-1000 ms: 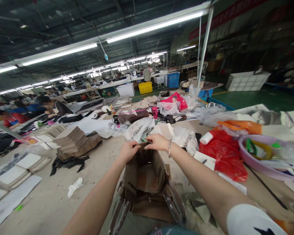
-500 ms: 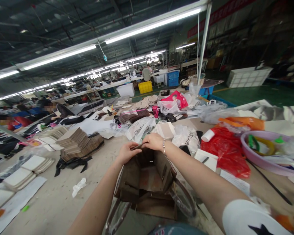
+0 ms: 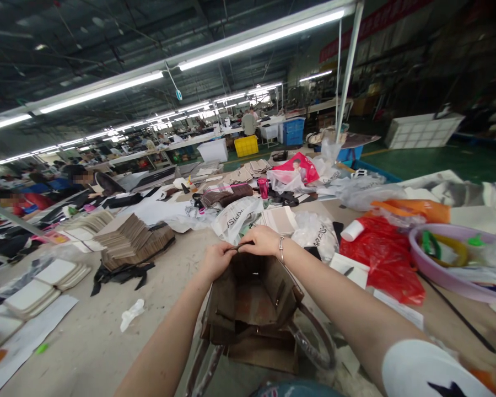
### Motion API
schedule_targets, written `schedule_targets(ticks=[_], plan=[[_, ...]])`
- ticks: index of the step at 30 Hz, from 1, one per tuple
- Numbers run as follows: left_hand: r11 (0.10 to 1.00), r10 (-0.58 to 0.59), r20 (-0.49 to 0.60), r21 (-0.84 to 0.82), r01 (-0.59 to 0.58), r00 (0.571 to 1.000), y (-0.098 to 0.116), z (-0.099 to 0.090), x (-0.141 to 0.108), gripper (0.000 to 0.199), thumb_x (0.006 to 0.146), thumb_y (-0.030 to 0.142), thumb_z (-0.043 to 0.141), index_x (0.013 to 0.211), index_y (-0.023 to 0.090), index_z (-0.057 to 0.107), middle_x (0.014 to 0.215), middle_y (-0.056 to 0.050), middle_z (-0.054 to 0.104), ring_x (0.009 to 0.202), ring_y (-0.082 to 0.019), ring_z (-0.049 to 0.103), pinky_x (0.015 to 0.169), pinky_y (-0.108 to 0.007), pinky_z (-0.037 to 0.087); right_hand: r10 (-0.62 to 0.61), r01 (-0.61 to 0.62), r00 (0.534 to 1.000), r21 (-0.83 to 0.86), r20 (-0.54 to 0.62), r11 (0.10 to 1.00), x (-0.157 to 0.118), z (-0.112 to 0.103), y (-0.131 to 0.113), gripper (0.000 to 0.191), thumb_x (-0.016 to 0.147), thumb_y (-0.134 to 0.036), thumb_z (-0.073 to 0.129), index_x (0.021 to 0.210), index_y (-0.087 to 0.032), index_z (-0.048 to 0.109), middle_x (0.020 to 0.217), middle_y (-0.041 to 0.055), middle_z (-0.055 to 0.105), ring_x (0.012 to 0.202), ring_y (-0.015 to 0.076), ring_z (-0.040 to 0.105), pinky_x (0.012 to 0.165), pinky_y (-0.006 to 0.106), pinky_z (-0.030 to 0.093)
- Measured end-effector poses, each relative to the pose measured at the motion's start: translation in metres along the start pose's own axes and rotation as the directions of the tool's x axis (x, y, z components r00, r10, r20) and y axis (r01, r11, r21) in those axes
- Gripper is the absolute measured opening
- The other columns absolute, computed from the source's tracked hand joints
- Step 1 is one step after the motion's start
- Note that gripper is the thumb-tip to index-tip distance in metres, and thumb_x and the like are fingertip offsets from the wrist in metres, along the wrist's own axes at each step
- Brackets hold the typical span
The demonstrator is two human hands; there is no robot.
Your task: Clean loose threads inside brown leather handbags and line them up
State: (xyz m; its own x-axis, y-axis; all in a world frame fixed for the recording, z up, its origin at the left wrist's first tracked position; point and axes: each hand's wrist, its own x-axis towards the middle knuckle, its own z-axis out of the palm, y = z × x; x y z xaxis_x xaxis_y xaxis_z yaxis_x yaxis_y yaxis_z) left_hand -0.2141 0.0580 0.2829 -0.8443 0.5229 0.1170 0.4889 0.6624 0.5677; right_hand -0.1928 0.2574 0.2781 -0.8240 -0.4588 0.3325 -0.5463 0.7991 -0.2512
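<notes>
A brown handbag (image 3: 264, 350) stands at the table's near edge with its mouth facing me, so its inside shows. Plastic-wrapped handles (image 3: 314, 344) hang at its sides. At the bag's far rim, my left hand (image 3: 220, 259) pinches the edge between thumb and fingers. Right beside it, my right hand (image 3: 259, 240), with a bracelet at the wrist, grips the same rim. The two hands nearly touch. A clear printed plastic bag (image 3: 236, 218) lies just beyond them.
Stacked brown card pieces (image 3: 124, 237) and pale panels (image 3: 41, 289) lie left. To the right are a red plastic bag (image 3: 382, 259) and a lilac basin (image 3: 421, 264). A white scrap (image 3: 131, 314) rests on the table. Other people work at the far left.
My left hand has shifted slightly right along the rim, closer to my right hand, and its fingers have closed in. The handbag's left side has moved a little inward.
</notes>
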Motion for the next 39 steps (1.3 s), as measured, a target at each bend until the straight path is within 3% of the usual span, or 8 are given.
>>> schedule_targets(ticks=[12, 17, 20, 23, 29, 32, 36, 39], plan=[[0.998, 0.03, -0.002, -0.048, -0.03, 1.0, -0.012, -0.003, -0.008, 0.017, 0.078, 0.026, 0.054, 0.079, 0.021, 0.071, 0.074, 0.001, 0.07, 0.07, -0.016, 0.061, 0.066, -0.025, 0.043, -0.007, 0.017, 0.998, -0.177, 0.058, 0.984, 0.016, 0.001, -0.029, 0.021, 0.08, -0.029, 0.052, 0.081, -0.02, 0.071, 0.084, 0.0068, 0.069, 0.079, 0.0205, 0.059, 0.061, 0.027, 0.036], [0.992, 0.087, 0.04, -0.099, -0.083, 0.995, -0.015, -0.006, -0.011, 0.022, 0.078, 0.031, 0.057, 0.094, 0.022, 0.07, 0.09, -0.001, 0.071, 0.083, -0.019, 0.063, 0.076, -0.027, 0.045, -0.002, 0.009, 0.999, -0.158, 0.044, 0.987, 0.014, 0.0, -0.031, 0.024, 0.085, -0.032, 0.051, 0.081, -0.019, 0.07, 0.084, 0.0074, 0.068, 0.08, 0.0206, 0.06, 0.062, 0.027, 0.036], [0.984, 0.141, 0.047, -0.112, -0.135, 0.989, -0.012, -0.006, -0.012, 0.031, 0.075, 0.035, 0.063, 0.103, 0.023, 0.067, 0.099, -0.002, 0.07, 0.089, -0.02, 0.063, 0.081, -0.027, 0.044, 0.023, -0.019, 0.998, -0.065, 0.058, 0.998, 0.011, 0.002, -0.022, 0.029, 0.088, -0.04, 0.05, 0.085, -0.021, 0.072, 0.084, 0.0057, 0.068, 0.079, 0.0192, 0.06, 0.062, 0.026, 0.037], [0.99, 0.125, 0.006, -0.072, -0.124, 0.992, -0.005, -0.004, -0.011, 0.022, 0.076, 0.034, 0.061, 0.093, 0.022, 0.07, 0.091, -0.002, 0.072, 0.083, -0.018, 0.064, 0.076, -0.026, 0.045, 0.061, -0.075, 0.993, 0.146, 0.098, 0.986, 0.007, 0.007, -0.008, 0.027, 0.085, -0.041, 0.055, 0.095, -0.023, 0.072, 0.084, 0.0037, 0.069, 0.078, 0.018, 0.06, 0.065, 0.025, 0.039], [0.998, 0.065, -0.046, -0.006, -0.065, 0.997, -0.004, -0.002, -0.007, 0.016, 0.079, 0.028, 0.056, 0.083, 0.022, 0.071, 0.081, -0.001, 0.071, 0.076, -0.018, 0.063, 0.073, -0.026, 0.045, 0.144, -0.265, 0.961, 0.639, 0.236, 0.722, -0.008, 0.011, 0.015, 0.075, 0.073, -0.038, 0.069, 0.138, -0.015, 0.038, 0.094, 0.0045, 0.066, 0.079, 0.0162, 0.059, 0.068, 0.025, 0.044], [0.996, 0.075, -0.035, -0.045, -0.076, 0.997, -0.008, -0.006, -0.008, 0.021, 0.076, 0.032, 0.06, 0.092, 0.022, 0.07, 0.091, -0.003, 0.071, 0.083, -0.02, 0.064, 0.079, -0.028, 0.046, 0.204, -0.285, 0.959, 0.648, 0.199, 0.707, -0.016, 0.01, 0.015, 0.07, 0.069, -0.033, 0.072, 0.132, -0.015, 0.047, 0.094, 0.0048, 0.064, 0.08, 0.0163, 0.058, 0.07, 0.026, 0.044], [0.987, 0.14, 0.014, -0.083, -0.138, 0.99, -0.007, -0.008, -0.008, 0.06, 0.066, 0.042, 0.071, 0.122, 0.024, 0.058, 0.107, -0.005, 0.068, 0.095, -0.024, 0.062, 0.087, -0.03, 0.045, 0.255, -0.27, 0.96, 0.6, 0.111, 0.753, -0.018, 0.013, 0.009, 0.046, 0.071, -0.026, 0.067, 0.116, -0.016, 0.063, 0.078, 0.0005, 0.064, 0.07, 0.0146, 0.057, 0.066, 0.024, 0.044], [0.983, 0.166, 0.029, -0.077, -0.164, 0.986, -0.005, -0.006, -0.003, 0.051, 0.073, 0.042, 0.064, 0.121, 0.026, 0.059, 0.11, -0.003, 0.067, 0.1, -0.023, 0.06, 0.088, -0.028, 0.043, 0.301, -0.295, 0.95, 0.569, 0.086, 0.768, -0.016, 0.016, 0.008, 0.042, 0.07, -0.021, 0.065, 0.112, -0.017, 0.065, 0.077, -0.0002, 0.066, 0.069, 0.0146, 0.058, 0.066, 0.024, 0.044]])
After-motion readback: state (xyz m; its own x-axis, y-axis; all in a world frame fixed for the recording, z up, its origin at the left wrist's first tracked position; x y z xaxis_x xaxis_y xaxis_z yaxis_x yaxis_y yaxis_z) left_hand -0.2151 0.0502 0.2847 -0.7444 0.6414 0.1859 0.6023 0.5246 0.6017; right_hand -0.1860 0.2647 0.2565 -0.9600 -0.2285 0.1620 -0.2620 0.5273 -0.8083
